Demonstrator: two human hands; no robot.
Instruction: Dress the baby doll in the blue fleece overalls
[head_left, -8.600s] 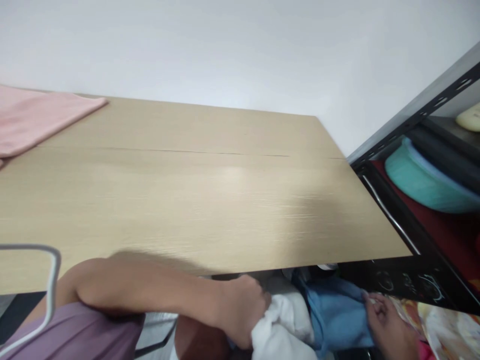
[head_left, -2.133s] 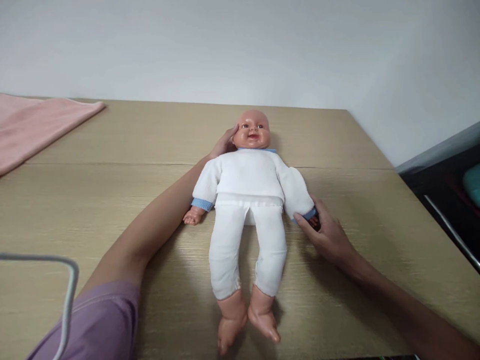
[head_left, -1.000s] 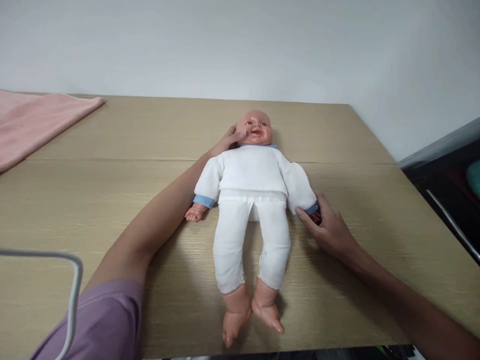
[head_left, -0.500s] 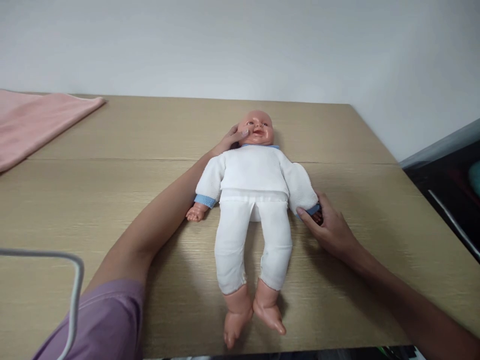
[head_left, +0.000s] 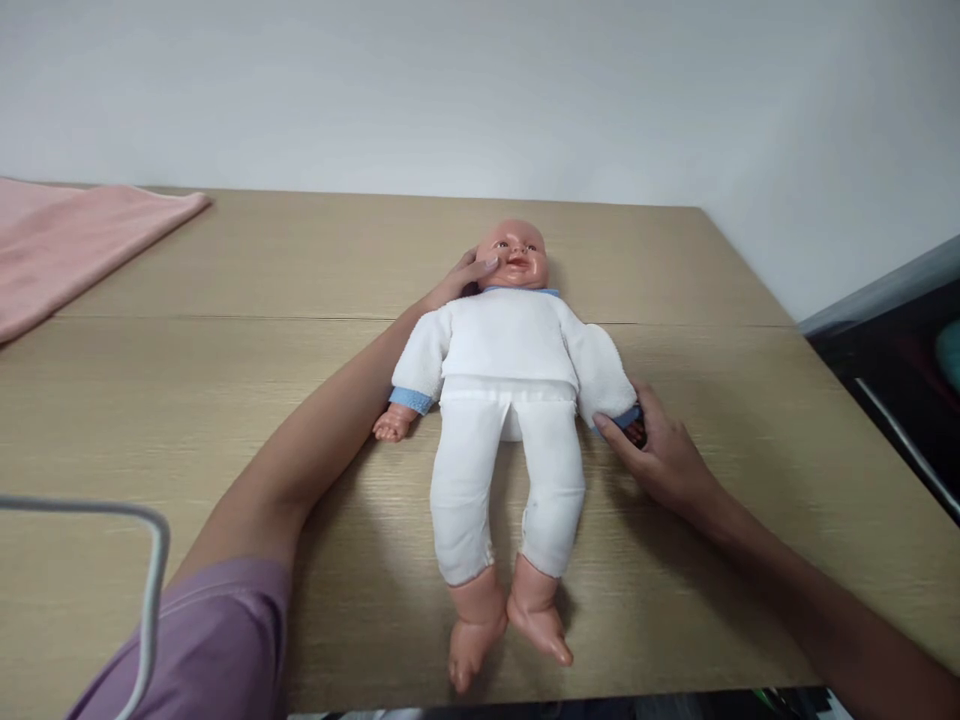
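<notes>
A baby doll (head_left: 510,335) in a white top with blue trim and white trousers lies on its back, feet toward me. My left hand (head_left: 466,275) cups the side of the doll's head, thumb on its cheek and the other fingers mostly hidden behind it. Around the blue cuff (head_left: 621,418) of the sleeve on the right, my right hand (head_left: 656,450) is closed, holding the doll's forearm. The doll's other hand (head_left: 392,422) rests free beside my left forearm.
The doll lies on a wooden table (head_left: 187,400) with a seam across it. A pink cloth (head_left: 82,245) is spread at the far left. A white cable (head_left: 154,590) hangs in the lower left foreground. Beyond the right edge stands a dark object (head_left: 892,370). A pale wall (head_left: 450,90) backs the table.
</notes>
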